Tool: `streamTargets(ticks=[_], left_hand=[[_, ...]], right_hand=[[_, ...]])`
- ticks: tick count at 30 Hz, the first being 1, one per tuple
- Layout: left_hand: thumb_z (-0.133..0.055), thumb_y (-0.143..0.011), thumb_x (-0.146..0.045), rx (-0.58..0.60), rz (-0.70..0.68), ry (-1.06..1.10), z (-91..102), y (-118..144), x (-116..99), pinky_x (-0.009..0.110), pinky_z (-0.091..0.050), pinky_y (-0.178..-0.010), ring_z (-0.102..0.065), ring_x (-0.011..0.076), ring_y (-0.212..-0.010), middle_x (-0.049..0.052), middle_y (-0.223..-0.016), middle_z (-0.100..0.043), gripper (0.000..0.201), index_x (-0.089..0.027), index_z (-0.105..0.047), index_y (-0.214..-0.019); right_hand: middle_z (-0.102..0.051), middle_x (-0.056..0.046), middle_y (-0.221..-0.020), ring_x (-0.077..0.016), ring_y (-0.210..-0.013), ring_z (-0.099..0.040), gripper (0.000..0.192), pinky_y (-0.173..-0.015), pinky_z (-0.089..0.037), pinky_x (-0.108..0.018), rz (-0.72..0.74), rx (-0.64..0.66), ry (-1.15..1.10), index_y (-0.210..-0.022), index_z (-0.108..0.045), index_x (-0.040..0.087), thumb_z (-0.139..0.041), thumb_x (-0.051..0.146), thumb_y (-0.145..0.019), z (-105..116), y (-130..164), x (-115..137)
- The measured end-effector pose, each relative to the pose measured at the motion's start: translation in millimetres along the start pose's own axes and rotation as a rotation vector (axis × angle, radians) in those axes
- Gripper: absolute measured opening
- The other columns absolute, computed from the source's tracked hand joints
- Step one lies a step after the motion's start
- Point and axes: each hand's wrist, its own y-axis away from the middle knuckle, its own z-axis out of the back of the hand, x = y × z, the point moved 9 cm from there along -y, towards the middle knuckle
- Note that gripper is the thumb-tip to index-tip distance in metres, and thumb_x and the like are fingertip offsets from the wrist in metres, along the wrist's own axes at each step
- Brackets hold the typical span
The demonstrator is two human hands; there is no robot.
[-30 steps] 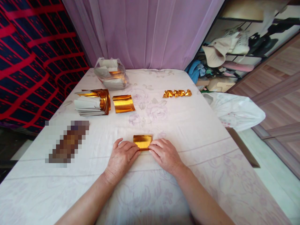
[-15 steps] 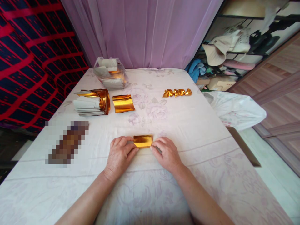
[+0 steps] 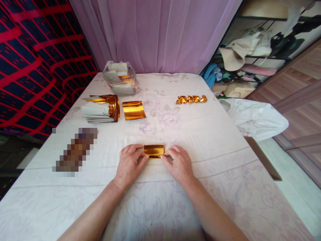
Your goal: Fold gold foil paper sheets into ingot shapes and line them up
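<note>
A small folded piece of gold foil paper (image 3: 153, 150) lies on the white flowered cloth (image 3: 205, 134) just in front of me. My left hand (image 3: 130, 164) pinches its left end and my right hand (image 3: 177, 163) pinches its right end, both resting on the cloth. Further back on the left, a flat gold sheet (image 3: 133, 110) lies beside a stack of gold and white sheets (image 3: 100, 109). A row of several folded gold pieces (image 3: 191, 99) sits at the back right.
A clear plastic bag of more sheets (image 3: 120, 77) stands at the far left by the purple curtain (image 3: 160, 33). A blurred brown object (image 3: 75, 152) lies at my left. A white bag (image 3: 253, 117) hangs off the right edge, with cluttered shelves behind it.
The gold piece has become narrower from front to back. Both hands slid from its near edge out to its two ends.
</note>
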Motion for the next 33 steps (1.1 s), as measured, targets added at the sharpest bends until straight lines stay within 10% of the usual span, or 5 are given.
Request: streamTargets(ticks=[33], left_hand=[[-0.058,-0.089,-0.028,0.018,0.037,-0.084,0.2,-2.8,-4.2,0.047,-0.043,-0.089,-0.057,0.0274,-0.101,0.007,-0.107,-0.065,0.019,-0.021,-0.061,-0.071]], right_hand=[[-0.060,-0.003,-0.078,-0.0200,-0.080,-0.054,0.017,-0.069,-0.033,-0.032,-0.057,0.104,0.182,-0.072,-0.062,0.022,-0.066,0.030,-0.086,-6.3,-5.0,3.2]])
